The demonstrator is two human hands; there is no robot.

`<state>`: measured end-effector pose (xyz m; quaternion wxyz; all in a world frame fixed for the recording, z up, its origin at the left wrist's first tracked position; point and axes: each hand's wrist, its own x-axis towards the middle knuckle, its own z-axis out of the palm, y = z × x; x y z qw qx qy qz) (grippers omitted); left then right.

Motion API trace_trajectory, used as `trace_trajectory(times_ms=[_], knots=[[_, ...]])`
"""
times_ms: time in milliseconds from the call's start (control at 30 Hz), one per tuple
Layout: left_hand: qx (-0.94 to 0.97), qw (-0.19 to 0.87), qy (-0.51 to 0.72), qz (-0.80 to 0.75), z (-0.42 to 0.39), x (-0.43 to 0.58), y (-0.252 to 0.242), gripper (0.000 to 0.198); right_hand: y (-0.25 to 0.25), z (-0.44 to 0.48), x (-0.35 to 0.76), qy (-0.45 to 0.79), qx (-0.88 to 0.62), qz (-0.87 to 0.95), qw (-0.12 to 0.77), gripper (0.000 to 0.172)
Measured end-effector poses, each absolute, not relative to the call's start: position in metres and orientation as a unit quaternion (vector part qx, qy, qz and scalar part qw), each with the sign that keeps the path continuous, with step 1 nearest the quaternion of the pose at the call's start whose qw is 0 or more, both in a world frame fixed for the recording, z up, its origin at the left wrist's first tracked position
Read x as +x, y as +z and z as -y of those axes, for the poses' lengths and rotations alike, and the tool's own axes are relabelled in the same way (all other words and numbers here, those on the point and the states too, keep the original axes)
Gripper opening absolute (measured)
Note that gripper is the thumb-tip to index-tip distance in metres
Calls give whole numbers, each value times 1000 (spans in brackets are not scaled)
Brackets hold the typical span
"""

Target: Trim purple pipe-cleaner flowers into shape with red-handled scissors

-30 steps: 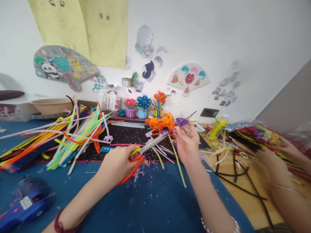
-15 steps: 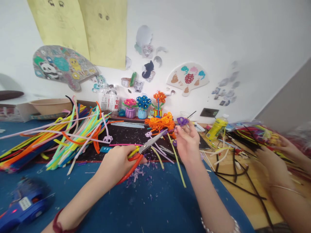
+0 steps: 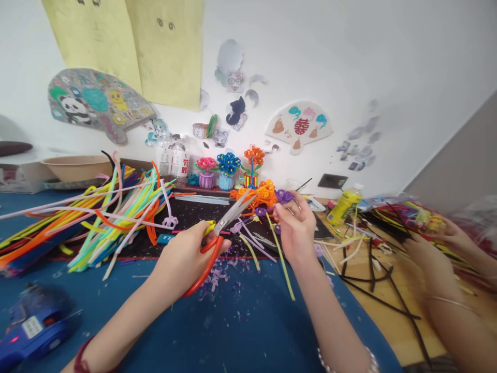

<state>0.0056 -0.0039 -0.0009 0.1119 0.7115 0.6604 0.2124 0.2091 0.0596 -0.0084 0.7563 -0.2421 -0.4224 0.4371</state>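
Note:
My left hand (image 3: 182,259) is closed round the orange handles of a pair of scissors (image 3: 223,228), whose grey blades point up and to the right. My right hand (image 3: 297,228) pinches a small purple pipe-cleaner flower (image 3: 284,196) between fingers and thumb, just right of the blade tips. Under both hands purple clippings (image 3: 217,277) lie scattered on the blue mat (image 3: 240,321). Behind the flower sits a heap of orange pipe-cleaner shapes (image 3: 258,194).
A big fan of coloured pipe cleaners (image 3: 101,212) lies at the left, a blue glue gun (image 3: 29,326) at the lower left. Three small flower pots (image 3: 227,173) stand by the wall. Another person's hands (image 3: 435,248) work among black pipe cleaners (image 3: 373,280) on the right.
The scissors have swung away from the purple flower, their blades now tilted higher and further left. My right hand with the flower has shifted slightly left.

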Motion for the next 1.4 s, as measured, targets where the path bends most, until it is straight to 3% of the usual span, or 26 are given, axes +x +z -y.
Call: trace_trajectory(times_ms=[167, 800, 1233, 1400], knots=[[726, 75, 192, -656, 3, 5, -2, 38, -8, -59, 209, 423, -250, 432, 756, 44], [746, 90, 174, -636, 3, 3, -6, 28, -7, -58, 209, 425, -238, 443, 752, 42], [744, 83, 147, -647, 3, 3, -6, 40, -7, -60, 211, 429, -241, 439, 751, 42], [737, 88, 153, -652, 4, 5, -2, 34, -5, -59, 209, 426, -248, 427, 759, 41]])
